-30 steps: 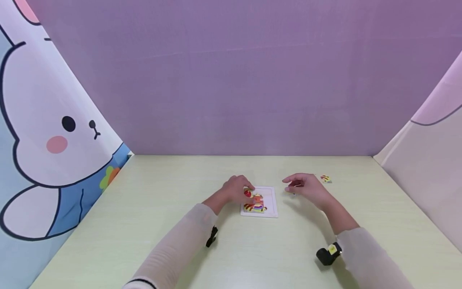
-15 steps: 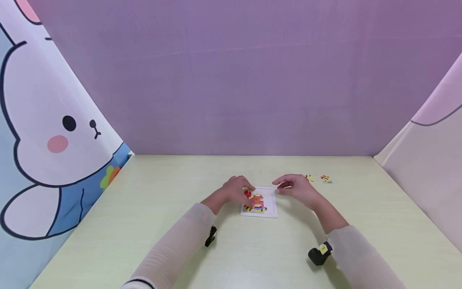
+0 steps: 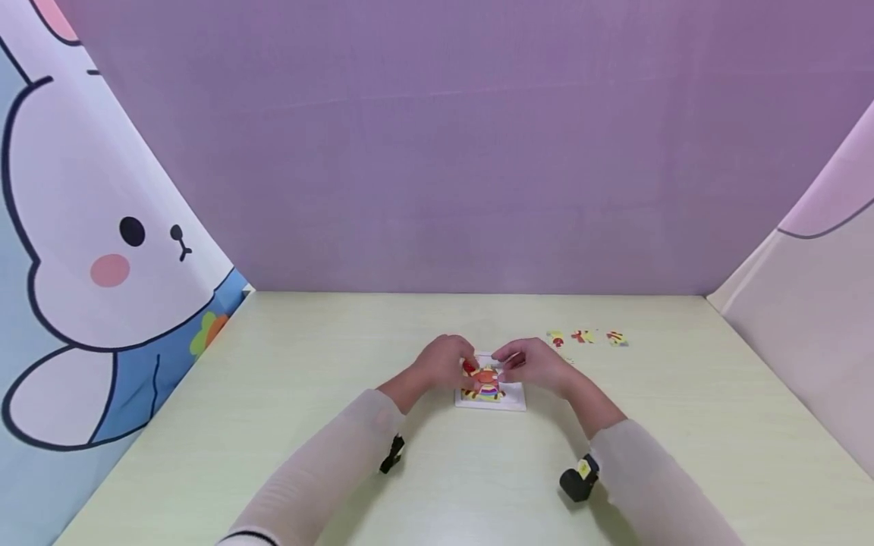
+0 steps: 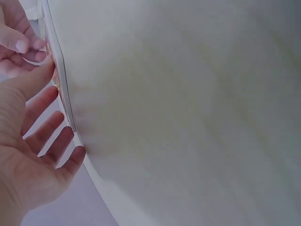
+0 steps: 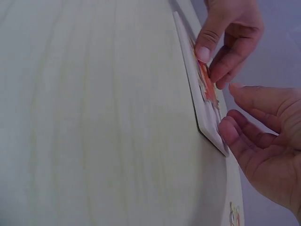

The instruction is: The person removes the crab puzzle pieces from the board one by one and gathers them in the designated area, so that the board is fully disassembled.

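Note:
A jigsaw puzzle with orange, red and striped pieces lies in the left part of a square white puzzle tray. My left hand rests at the tray's left side, fingers relaxed. Its thumb touches the puzzle pieces. Over the tray's upper right, my right hand has bent fingers, its thumb and fingertips apart from each other. I cannot tell whether a thin piece sits between them. In the left wrist view, both hands come close together at the tray edge.
Three loose puzzle pieces lie behind my right hand: one with a red spot, a red-and-yellow one and a striped one. The pale wooden table meets a purple backdrop at its far edge.
My right hand has moved left from beside the loose pieces to over the tray, uncovering two of them. My left hand has stayed nearly in place at the tray.

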The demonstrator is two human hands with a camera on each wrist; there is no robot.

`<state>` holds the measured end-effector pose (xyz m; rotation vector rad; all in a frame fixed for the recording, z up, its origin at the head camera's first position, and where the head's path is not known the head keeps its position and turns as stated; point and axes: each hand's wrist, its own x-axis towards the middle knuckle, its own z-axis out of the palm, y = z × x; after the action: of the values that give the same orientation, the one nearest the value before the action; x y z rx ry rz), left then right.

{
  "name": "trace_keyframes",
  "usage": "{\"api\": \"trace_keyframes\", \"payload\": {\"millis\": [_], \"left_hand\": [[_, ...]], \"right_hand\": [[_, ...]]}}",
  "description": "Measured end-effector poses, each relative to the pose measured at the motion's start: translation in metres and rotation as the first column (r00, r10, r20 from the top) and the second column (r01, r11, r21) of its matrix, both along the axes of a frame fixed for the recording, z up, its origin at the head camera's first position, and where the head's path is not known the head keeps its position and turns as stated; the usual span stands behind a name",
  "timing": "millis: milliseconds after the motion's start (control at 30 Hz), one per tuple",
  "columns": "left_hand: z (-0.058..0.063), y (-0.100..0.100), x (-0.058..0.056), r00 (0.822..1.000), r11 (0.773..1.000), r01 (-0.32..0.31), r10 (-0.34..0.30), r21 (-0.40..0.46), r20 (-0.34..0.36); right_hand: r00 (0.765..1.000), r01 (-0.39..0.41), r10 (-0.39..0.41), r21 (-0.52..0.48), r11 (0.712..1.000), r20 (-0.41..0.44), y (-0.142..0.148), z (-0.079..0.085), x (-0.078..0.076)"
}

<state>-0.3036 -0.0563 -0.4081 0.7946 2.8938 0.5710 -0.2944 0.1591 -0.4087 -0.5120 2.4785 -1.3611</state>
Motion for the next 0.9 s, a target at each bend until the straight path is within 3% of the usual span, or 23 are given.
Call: {"api": "trace_keyframes", "payload": {"millis": [167,433,767,900], "left_hand": [[-0.001,0.000,0.003,0.998,0.999,0.050,-0.050,-0.010,-0.050],[-0.001,0.000,0.010,0.994,0.995,0.089,-0.091,-0.042,-0.066],[0.003,-0.002,0.015,0.996,0.996,0.081,-0.082,-0.020,-0.037],[0.001,-0.003,0.015,0.996,0.995,0.088,-0.087,0.038,-0.013]], "right_hand": [[1.000,-0.020,0.022,0.073,0.997,-0.022,-0.008,-0.003,-0.001],[1.000,-0.004,0.007,0.137,0.991,-0.022,-0.014,-0.004,-0.003],[1.000,0.001,-0.006,0.177,0.984,0.029,-0.017,0.000,-0.004],[0.999,-0.010,0.005,0.165,0.986,0.032,-0.017,0.001,-0.005]]}}
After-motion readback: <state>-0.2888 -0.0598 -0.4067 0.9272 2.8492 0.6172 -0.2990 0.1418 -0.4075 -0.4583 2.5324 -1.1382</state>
